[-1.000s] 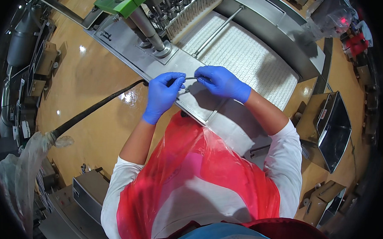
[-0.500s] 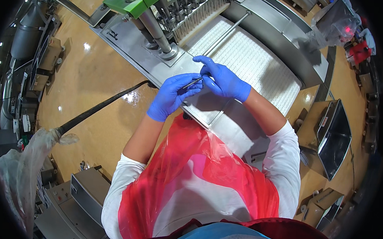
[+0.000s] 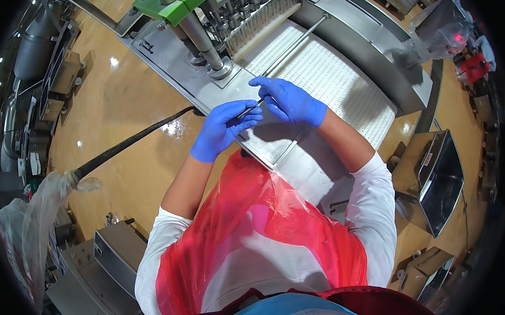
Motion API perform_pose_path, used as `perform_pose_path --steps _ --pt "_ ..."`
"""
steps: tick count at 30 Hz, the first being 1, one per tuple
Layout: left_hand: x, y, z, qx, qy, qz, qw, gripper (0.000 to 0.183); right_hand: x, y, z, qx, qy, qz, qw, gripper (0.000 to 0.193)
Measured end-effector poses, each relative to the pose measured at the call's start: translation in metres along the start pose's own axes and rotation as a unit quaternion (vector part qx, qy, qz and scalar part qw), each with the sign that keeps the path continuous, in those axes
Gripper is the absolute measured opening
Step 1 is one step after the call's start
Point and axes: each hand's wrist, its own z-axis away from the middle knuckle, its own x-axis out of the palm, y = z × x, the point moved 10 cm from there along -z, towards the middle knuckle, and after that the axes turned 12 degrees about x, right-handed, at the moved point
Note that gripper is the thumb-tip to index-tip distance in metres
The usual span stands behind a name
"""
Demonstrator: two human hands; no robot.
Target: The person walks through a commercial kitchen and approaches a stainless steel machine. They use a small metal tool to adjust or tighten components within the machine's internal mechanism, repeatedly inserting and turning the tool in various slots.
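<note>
Here's the thin dark rod [image 3: 259,104], slanting between two blue-gloved hands, up over the near edge of the machine's steel deck [image 3: 166,59]. The left hand [image 3: 223,127] has it, thumb and fingers closed around its lower stretch. The right hand [image 3: 291,101] meets the upper end, index finger stretched out to the left, the other fingers curled; whether they clamp the rod or merely touch it, I cannot tell. Just beyond the hands, a steel column [image 3: 201,40] stands on that deck, a bright green block [image 3: 171,7] around it higher up. Right of that, a row of thin upright needles [image 3: 261,29], then the white textured belt [image 3: 338,77] spreading away. Left of the machine, a black hose [image 3: 138,140] runs down to clear plastic wrapping [image 3: 38,221], over a shiny tan floor [image 3: 119,101]. Closest to us, a translucent red apron [image 3: 189,261] and white sleeves [image 3: 374,219]; out right, an open-topped bin [image 3: 444,183].
</note>
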Motion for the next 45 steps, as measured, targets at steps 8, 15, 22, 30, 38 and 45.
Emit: perform_pose_path --steps 8,15,22,30,38,45 --pt "0.0 0.028 0.025 0.088 -0.069 -0.098 0.989 0.032 -0.001 0.0 -0.001 -0.135 0.017 0.143 0.98 0.033" --pt "-0.038 0.033 0.011 0.124 0.1 -0.079 0.984 0.025 -0.009 0.116 -0.042 0.131 0.178 -0.04 0.974 0.033" --pt "-0.055 0.023 -0.005 0.132 0.162 -0.098 0.973 0.023 0.016 0.204 -0.092 0.293 0.222 -0.163 0.916 0.023" --pt "-0.069 0.033 -0.009 0.185 0.174 -0.12 0.96 0.02 0.048 0.219 -0.128 0.246 0.189 -0.34 0.888 0.015" --pt "-0.065 0.025 -0.057 0.174 0.166 -0.197 0.95 0.025 0.052 0.204 -0.14 0.233 0.18 -0.372 0.88 0.017" --pt "-0.061 0.013 -0.106 0.207 0.166 -0.125 0.956 0.009 0.042 0.21 -0.132 0.229 0.219 -0.371 0.873 0.022"
